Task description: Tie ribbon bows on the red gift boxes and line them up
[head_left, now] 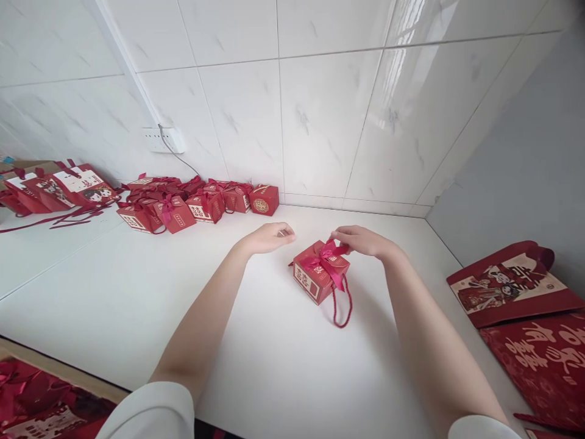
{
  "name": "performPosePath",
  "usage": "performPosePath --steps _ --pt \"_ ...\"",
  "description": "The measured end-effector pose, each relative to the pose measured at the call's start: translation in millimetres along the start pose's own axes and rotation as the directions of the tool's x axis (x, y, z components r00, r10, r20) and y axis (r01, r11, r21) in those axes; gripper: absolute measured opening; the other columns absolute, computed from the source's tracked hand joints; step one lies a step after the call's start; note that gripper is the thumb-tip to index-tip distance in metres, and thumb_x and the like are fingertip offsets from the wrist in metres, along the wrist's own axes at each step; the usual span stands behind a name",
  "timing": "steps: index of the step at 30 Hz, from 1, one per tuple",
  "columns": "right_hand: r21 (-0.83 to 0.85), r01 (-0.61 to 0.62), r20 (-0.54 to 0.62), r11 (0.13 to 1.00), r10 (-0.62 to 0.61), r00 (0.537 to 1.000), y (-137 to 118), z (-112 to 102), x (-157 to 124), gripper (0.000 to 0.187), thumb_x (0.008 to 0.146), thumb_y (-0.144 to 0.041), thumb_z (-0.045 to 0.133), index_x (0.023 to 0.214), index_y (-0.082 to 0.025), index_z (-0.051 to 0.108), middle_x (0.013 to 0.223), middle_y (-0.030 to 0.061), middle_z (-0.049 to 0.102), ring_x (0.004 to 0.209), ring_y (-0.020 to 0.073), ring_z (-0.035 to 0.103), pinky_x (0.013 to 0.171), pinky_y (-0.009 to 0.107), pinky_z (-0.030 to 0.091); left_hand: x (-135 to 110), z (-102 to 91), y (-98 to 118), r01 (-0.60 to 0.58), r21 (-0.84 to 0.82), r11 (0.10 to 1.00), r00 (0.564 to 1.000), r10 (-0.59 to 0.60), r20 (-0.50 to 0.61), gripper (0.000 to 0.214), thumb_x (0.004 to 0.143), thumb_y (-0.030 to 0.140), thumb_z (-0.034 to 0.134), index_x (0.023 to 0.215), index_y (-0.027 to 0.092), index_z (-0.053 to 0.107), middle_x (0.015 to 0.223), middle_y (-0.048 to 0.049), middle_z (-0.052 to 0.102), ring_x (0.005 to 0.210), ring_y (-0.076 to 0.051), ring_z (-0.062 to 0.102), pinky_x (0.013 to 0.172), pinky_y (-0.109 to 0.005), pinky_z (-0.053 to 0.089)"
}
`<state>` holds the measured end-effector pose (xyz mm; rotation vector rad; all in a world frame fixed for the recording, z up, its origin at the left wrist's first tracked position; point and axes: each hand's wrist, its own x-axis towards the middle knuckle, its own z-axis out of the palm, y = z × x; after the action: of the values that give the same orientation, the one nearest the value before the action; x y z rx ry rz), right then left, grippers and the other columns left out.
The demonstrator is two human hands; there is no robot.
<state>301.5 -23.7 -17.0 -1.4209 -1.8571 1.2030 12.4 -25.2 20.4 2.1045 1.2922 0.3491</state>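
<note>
A small red gift box (319, 286) with pale printed characters sits on the white table, turned at an angle. On its top is a tied magenta ribbon bow (323, 261), and a dark red cord handle loops onto the table at its near right. My right hand (361, 240) is at the box's far right corner, its fingers closed on an end of the ribbon. Just beyond the box's left side, my left hand (270, 237) hovers apart from it, fingers loosely curved with a gap to the thumb and nothing visible in them.
Several red gift boxes (176, 213) with bows stand along the tiled wall, one plain box (265, 200) at their right end. Red paper bags (82, 185) are at far left. More red bags (512, 285) lie at right. A carton (68, 366) of red boxes is at lower left.
</note>
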Motion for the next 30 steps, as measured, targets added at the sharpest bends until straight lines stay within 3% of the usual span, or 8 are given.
performPosePath --steps 2,5,8,11,17,20,26,30 --pt "-0.081 -0.017 0.03 0.997 0.019 0.999 -5.9 -10.3 -13.6 0.025 0.076 -0.051 0.066 0.072 -0.026 0.071 0.067 0.002 0.068 0.063 0.02 0.058 0.069 0.034 0.043 -9.2 0.2 18.1 -0.091 -0.002 0.996 0.99 0.091 0.106 0.047 0.072 0.058 0.062 0.104 0.024 0.062 0.117 -0.0053 0.062 0.109 -0.025 0.057 0.092 -0.034 0.045" --pt "-0.144 -0.068 -0.066 0.987 0.059 0.996 -14.8 -15.6 -29.3 0.018 0.072 -0.045 0.07 0.073 -0.027 0.072 0.074 0.0024 0.068 0.066 0.0202 0.057 0.067 0.034 0.044 -15.8 7.8 38.1 -0.192 0.025 0.981 0.961 0.183 0.207 0.047 0.065 0.053 0.07 0.102 0.025 0.062 0.12 -0.0049 0.057 0.11 -0.025 0.054 0.092 -0.033 0.044" --pt "-0.192 -0.049 -0.086 0.98 0.033 0.996 -26.0 -11.6 -37.5 0.028 0.074 -0.045 0.067 0.097 -0.03 0.07 0.097 0.0033 0.068 0.082 0.0225 0.061 0.072 0.033 0.046 -14.6 16.3 43.4 -0.168 0.081 0.982 0.969 0.15 0.195 0.035 0.071 0.047 0.063 0.096 0.024 0.06 0.121 -0.005 0.054 0.103 -0.023 0.056 0.086 -0.034 0.046" --pt "-0.262 0.03 0.069 0.965 -0.012 0.998 -39.7 -2.8 -40.6 0.044 0.079 -0.045 0.06 0.122 -0.033 0.056 0.115 0.0034 0.064 0.096 0.0214 0.061 0.077 0.03 0.047 -10.3 18.9 38.6 -0.109 0.069 0.992 0.983 0.097 0.156 0.022 0.075 0.037 0.055 0.091 0.023 0.058 0.119 -0.003 0.055 0.102 -0.022 0.056 0.086 -0.034 0.046" --pt "-0.243 0.165 0.189 0.956 -0.12 0.975 -55.3 7.6 -40.7 0.016 0.084 -0.037 0.052 0.094 -0.026 0.058 0.085 0.0007 0.066 0.074 0.0164 0.058 0.063 0.027 0.043 -6.4 8.4 27.6 -0.115 -0.079 0.99 0.992 0.11 -0.069 0.013 0.075 0.026 0.05 0.086 0.021 0.055 0.122 -0.0025 0.057 0.114 -0.022 0.053 0.098 -0.036 0.043" --pt "-0.219 0.166 0.22 0.962 -0.118 0.968 -55.6 6.5 -40.4 0.017 0.083 -0.037 0.054 0.095 -0.026 0.058 0.087 0.0009 0.065 0.079 0.017 0.058 0.066 0.027 0.043 -7.5 1.0 24.7 -0.096 -0.13 0.987 0.995 0.09 -0.054 0.023 0.076 0.024 0.046 0.095 0.022 0.059 0.124 -0.003 0.057 0.112 -0.021 0.055 0.095 -0.034 0.046" --pt "-0.147 0.133 0.285 0.98 -0.087 0.955 -52.3 11.9 -35.1 0.024 0.085 -0.043 0.054 0.101 -0.025 0.058 0.083 0.0011 0.061 0.076 0.0162 0.056 0.064 0.027 0.04 -9.7 -5.0 20.3 -0.024 -0.083 0.996 0.989 0.036 0.146 0.03 0.076 0.025 0.048 0.102 0.024 0.061 0.121 -0.0025 0.06 0.111 -0.022 0.056 0.095 -0.036 0.045" --pt "-0.039 0.133 0.315 0.99 -0.114 0.942 -47.8 21.7 -26.5 0.028 0.082 -0.048 0.059 0.094 -0.023 0.059 0.068 -0.0027 0.05 0.064 0.0127 0.046 0.059 0.026 0.035 -10.3 -4.9 18.6 -0.07 -0.093 0.993 0.996 0.075 0.05 0.022 0.074 0.024 0.052 0.095 0.023 0.057 0.127 -0.0035 0.055 0.114 -0.022 0.054 0.091 -0.035 0.048"
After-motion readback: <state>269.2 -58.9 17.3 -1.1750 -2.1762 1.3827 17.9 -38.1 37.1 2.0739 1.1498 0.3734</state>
